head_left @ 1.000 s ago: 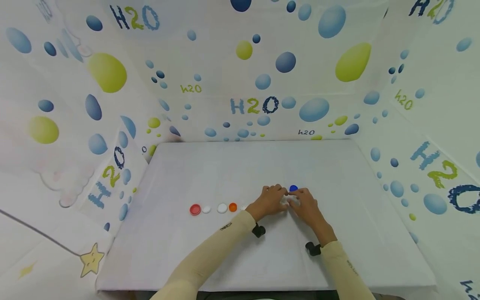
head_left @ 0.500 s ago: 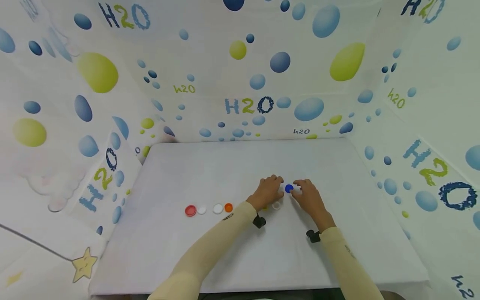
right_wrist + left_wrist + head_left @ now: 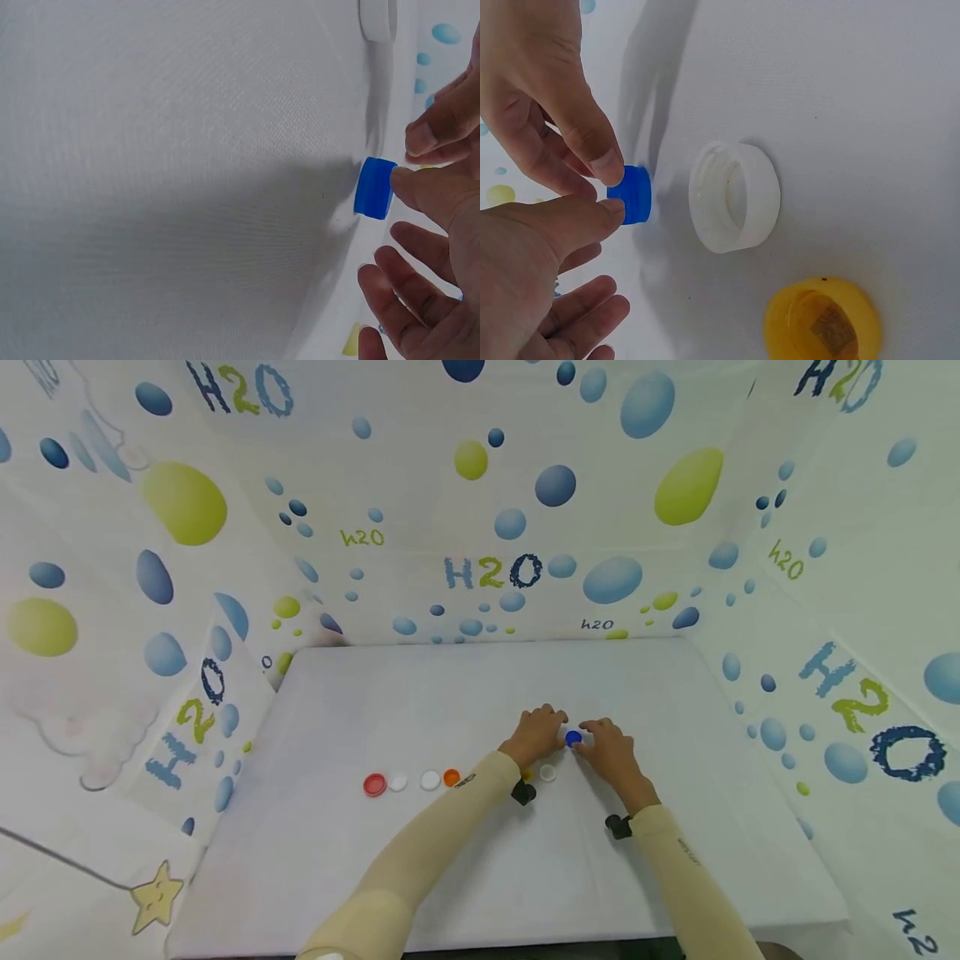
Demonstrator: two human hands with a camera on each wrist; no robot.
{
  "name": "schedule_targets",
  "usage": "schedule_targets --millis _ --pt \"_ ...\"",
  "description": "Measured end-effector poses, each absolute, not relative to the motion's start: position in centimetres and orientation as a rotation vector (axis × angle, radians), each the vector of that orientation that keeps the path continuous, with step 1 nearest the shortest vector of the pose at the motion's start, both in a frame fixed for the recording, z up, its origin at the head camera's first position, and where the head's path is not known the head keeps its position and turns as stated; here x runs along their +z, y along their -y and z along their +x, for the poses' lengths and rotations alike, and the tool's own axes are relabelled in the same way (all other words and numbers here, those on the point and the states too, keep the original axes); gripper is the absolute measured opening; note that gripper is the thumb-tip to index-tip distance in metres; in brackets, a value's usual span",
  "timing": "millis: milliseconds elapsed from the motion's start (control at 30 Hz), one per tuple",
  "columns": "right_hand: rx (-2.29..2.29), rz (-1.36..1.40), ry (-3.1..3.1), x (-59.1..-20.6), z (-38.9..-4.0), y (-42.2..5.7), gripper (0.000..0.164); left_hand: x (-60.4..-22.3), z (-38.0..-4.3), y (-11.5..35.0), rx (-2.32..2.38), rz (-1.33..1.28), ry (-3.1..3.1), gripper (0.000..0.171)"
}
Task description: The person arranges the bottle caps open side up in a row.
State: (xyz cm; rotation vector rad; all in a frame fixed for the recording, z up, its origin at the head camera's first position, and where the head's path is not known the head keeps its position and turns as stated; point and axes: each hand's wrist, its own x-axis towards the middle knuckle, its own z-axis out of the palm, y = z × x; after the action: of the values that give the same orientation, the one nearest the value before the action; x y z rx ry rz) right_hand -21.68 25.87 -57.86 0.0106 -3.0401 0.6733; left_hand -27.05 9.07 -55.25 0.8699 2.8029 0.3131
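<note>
A blue bottle cap (image 3: 573, 738) lies on the white-covered table between my two hands. My left hand (image 3: 536, 732) is on its left side, fingers spread loosely, with the thumb tip right by the cap. From the other side my right hand (image 3: 611, 750) reaches in. Its thumb is against the blue cap's edge in the right wrist view, while its other fingers stay spread. Just nearer than the blue cap sits a white bottle cap (image 3: 742, 196), hollow side showing. Beside it is a yellow bottle cap (image 3: 821, 319) with a dark patch inside, partly hidden by the left wrist in the head view.
Farther left, a red cap (image 3: 375, 785), two white caps (image 3: 430, 780) and an orange cap (image 3: 451, 777) form a row with the others. Printed cloth walls (image 3: 420, 485) enclose the table's back and sides. The table's front edge (image 3: 480, 946) is close to the body.
Both hands were close together over the spot where the white cap shows; they have parted and moved slightly away from the body, to either side of the blue cap. The head view has shifted slightly.
</note>
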Motion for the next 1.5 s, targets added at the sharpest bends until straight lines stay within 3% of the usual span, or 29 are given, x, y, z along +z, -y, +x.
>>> schedule_targets --millis 1500 --pt "0.685 0.021 3.093 -58.3 -22.0 -26.2 0.039 -56.6 -26.7 -10.3 0.167 0.91 -2.912 0.031"
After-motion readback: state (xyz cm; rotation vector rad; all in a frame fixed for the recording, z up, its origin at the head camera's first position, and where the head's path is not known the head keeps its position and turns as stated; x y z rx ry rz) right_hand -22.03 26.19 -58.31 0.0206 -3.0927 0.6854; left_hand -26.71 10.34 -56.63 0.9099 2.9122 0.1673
